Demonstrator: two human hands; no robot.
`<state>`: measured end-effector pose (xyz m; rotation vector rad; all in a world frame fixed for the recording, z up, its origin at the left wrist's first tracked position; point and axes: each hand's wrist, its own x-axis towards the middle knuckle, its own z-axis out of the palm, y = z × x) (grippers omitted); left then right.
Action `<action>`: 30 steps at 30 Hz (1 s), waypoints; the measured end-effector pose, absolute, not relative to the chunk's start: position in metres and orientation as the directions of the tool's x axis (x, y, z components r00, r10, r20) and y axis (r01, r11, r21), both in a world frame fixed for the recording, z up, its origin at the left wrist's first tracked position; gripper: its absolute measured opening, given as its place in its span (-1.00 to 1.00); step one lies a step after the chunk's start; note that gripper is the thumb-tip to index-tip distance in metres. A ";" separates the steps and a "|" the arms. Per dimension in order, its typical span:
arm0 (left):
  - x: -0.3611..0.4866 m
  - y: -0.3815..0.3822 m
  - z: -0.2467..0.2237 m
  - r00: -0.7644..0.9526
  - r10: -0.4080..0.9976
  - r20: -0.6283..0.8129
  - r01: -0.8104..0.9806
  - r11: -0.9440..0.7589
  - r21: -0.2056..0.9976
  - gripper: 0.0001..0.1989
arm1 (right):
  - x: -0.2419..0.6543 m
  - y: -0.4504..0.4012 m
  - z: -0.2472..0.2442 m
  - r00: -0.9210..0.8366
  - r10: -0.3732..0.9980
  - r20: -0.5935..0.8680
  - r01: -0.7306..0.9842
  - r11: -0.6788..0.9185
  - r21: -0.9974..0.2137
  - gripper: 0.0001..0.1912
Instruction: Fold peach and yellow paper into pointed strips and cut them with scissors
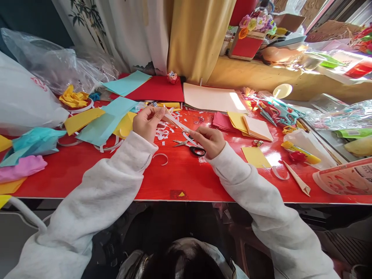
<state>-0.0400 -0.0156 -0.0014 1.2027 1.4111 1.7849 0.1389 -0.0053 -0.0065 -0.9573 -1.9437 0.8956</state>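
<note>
A narrow pale paper strip (176, 123) stretches between my two hands above the red table (171, 184). My left hand (149, 121) pinches its upper end between thumb and fingers. At the lower end, my right hand (211, 141) is closed on the strip, its fingertips pressed together. Small scissors with black handles (198, 151) lie just under my right hand, their blades pointing left. White paper scraps (162, 133) are scattered behind and between the hands. A curled white strip (161, 158) rests on the table in front of my left hand.
Blue paper sheets (109, 122) and plastic bags lie to the left. At the back are a red sheet (158, 90) and a pale paper stack (212, 97). Small paper squares (257, 127), a glue tube (305, 153) and a pink tub (344, 178) stand or lie to the right.
</note>
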 end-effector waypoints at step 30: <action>-0.030 -0.018 -0.004 -0.454 0.856 0.249 -0.053 -0.305 0.951 -0.79 | 0.137 0.008 -0.012 -0.589 0.754 0.291 0.311 0.544 -0.779 -0.32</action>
